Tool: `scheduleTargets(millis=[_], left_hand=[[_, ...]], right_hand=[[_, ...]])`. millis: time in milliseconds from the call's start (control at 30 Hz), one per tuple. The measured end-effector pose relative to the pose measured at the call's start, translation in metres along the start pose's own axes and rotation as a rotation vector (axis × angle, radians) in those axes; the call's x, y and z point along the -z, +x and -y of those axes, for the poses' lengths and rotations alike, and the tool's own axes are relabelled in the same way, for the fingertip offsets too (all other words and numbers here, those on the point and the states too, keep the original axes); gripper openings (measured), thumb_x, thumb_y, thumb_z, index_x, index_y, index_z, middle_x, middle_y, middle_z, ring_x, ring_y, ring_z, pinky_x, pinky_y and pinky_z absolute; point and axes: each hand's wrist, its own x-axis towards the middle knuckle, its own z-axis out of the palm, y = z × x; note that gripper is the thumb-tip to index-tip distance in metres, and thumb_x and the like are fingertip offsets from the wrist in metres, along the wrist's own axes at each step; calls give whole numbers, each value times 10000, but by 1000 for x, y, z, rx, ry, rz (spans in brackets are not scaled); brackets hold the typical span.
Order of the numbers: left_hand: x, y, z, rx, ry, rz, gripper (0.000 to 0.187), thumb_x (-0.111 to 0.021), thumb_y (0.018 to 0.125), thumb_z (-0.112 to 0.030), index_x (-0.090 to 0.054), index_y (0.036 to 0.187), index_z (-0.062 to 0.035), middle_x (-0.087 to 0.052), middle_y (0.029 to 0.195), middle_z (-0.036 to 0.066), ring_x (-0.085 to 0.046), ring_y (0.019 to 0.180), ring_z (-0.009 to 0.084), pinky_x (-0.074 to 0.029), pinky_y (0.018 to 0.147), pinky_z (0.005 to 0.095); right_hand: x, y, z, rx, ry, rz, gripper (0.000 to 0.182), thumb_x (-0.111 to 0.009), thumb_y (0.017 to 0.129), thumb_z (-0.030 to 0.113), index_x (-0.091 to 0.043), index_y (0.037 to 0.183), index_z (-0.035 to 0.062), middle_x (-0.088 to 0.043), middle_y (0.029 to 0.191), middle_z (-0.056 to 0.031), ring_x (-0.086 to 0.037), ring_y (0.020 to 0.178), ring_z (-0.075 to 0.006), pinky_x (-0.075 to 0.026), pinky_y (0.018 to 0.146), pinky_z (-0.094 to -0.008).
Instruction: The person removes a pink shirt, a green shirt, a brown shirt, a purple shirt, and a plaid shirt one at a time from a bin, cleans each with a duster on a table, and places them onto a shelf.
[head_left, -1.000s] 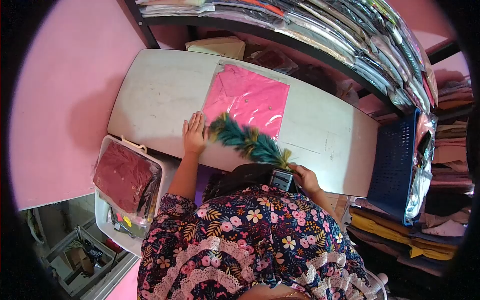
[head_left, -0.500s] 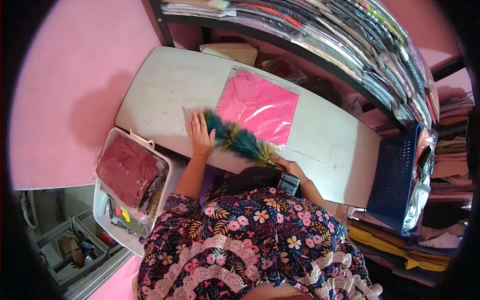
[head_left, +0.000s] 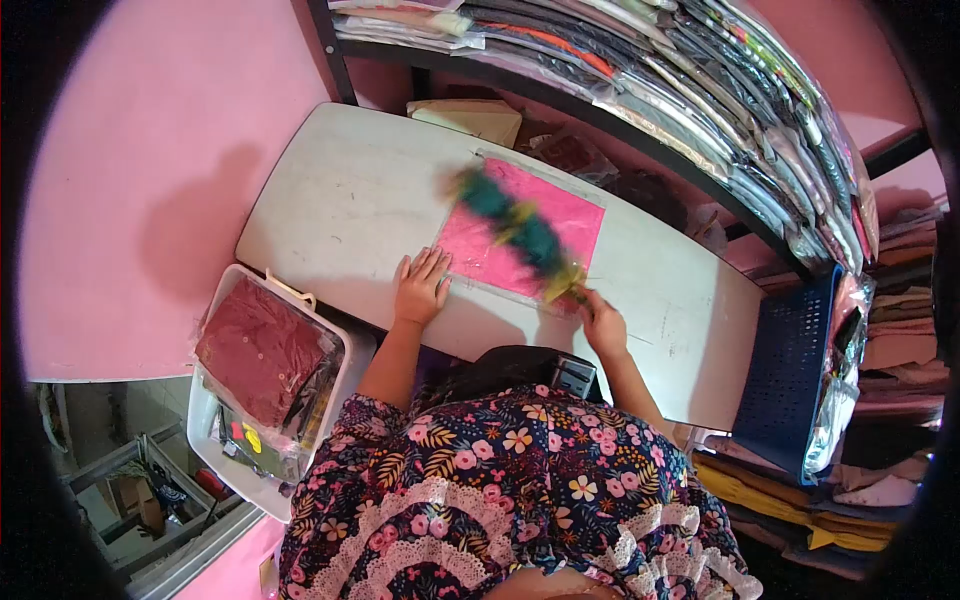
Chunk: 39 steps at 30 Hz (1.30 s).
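Note:
A feather duster, green and yellow and blurred by motion, lies across the pink garment in its clear plastic bag. My right hand is closed around the duster's handle end, near the bag's lower right corner. Flat on the white table, my left hand has its fingers stretched out and touches the bag's lower left edge. Much of the pink garment is hidden under the duster.
At the left stands a white bin with a bagged maroon garment. Bagged garments fill a shelf behind the table. A blue perforated basket is at the table's right end, near folded clothes.
The duster has moved up and right from the table's near edge onto the bagged garment. My right hand has moved up with it. My left hand has shifted right, to the bag's edge.

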Motion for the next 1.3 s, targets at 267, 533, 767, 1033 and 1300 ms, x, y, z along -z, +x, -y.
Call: scheduleTargets(millis=[267,533,767,1033,1300], left_hand=[[0,-1,1,7,-22,-15,417,-563,817,-197,-547,1231,-160,-496,1317,43,-439,1233,228,-254,1047,478],[1,-1,0,-1,-6,-19,427,-561,808,-171,-545,1233,-142,-504,1309,57,-445,1229,232,-265,1042,473],[-12,-7,11,40,43,57,394,-567,809,-197,-570,1202,-166,-524,1284,24,-461,1208,208,-264,1047,461],[2,-3,0,7,-13,-25,400,-553,807,-147,-568,1207,-150,-522,1291,40,-451,1225,216,-261,1048,466],[5,-2,1,12,-5,5,395,-533,815,-125,-566,1209,-136,-515,1300,51,-441,1237,221,-248,1058,455]], right_hand=[[5,10,10,222,104,-16,320,-604,815,130,-569,1133,140,-638,955,-170,-617,830,-375,-512,684,-423],[-9,35,15,-26,83,-53,356,-551,822,177,-534,1177,172,-630,903,-205,-609,758,-405,-495,662,-476],[2,13,15,261,-72,165,365,-566,818,202,-528,1181,188,-627,868,-181,-616,736,-372,-501,643,-465],[2,-3,-18,-15,195,-214,351,-573,812,138,-543,1162,143,-630,952,-188,-613,782,-390,-503,664,-451],[-6,-30,-40,-225,89,-259,356,-560,832,154,-509,1183,124,-640,898,-198,-615,775,-403,-493,652,-476]])
